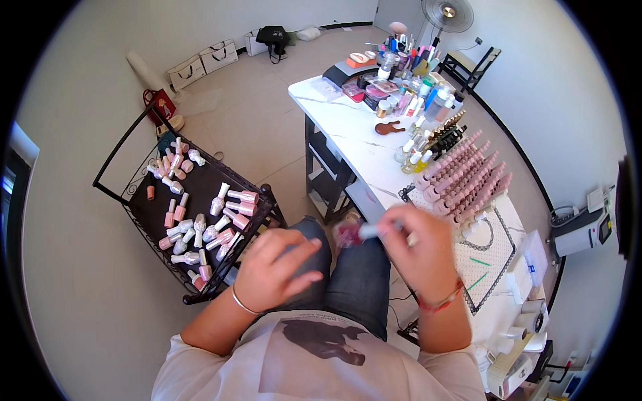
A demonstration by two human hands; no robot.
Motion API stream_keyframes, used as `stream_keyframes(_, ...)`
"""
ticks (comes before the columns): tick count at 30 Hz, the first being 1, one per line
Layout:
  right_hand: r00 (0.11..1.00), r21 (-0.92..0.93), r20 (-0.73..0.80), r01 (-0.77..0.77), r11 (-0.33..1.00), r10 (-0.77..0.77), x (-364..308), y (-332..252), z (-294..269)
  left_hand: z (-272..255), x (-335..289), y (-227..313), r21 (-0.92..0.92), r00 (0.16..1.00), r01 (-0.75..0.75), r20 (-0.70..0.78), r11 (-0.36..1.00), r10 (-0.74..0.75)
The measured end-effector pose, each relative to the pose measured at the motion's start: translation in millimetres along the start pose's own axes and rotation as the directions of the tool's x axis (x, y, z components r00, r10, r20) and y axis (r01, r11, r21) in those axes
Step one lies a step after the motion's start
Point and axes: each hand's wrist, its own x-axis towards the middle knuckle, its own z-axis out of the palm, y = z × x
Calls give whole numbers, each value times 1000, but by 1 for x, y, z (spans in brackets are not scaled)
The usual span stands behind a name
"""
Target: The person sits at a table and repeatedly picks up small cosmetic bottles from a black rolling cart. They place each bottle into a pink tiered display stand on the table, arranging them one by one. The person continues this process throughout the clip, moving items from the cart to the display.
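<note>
Above my lap, my right hand [416, 246] pinches the pale cap of a nail polish bottle [348, 234]. The bottle's dark red body points left, toward my other hand, and is smeared by motion. My left hand [275, 266] is raised a short way from the bottle, its fingers apart and nothing in them. Left of it, many pink and white nail polish bottles [215, 230] lie and stand on a dark cart [157, 230]. On the white table to the right, rows of pink-capped bottles [461, 180] stand close together.
The white table [314, 93] also carries clear bottles [416, 157], a brown figure-shaped item [390, 127] and crowded cosmetics at its far end. A dotted mat [491, 257] with green sticks lies near my right arm. White boxes [219, 56] line the far wall; a fan [448, 12] stands behind the table.
</note>
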Motion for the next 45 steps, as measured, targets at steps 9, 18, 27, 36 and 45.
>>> stream_keyframes(9, 976, -445, -134, 97, 890, -174, 142, 98, -37, -47, -41, -39, 261, 919, 364, -257, 894, -299)
stream_keyframes(18, 1000, -681, 17, 21, 732, -14, 177, 140, -9, -96, -78, -66, 335, 767, 625, -432, 705, -475)
stream_keyframes(27, 996, -754, 81, 38, 656, 36, 179, 158, 3, -143, -105, -107, 374, 704, 696, -522, 613, -481)
stream_keyframes(36, 999, -789, 32, 41, 613, -27, 159, 115, 7, -170, -124, -190, 389, 680, 731, -495, 561, -542)
stream_keyframes(45, 875, -412, 257, 484, 772, -411, 57, 22, 15, -148, -155, -346, 177, 391, 919, -291, 353, -873)
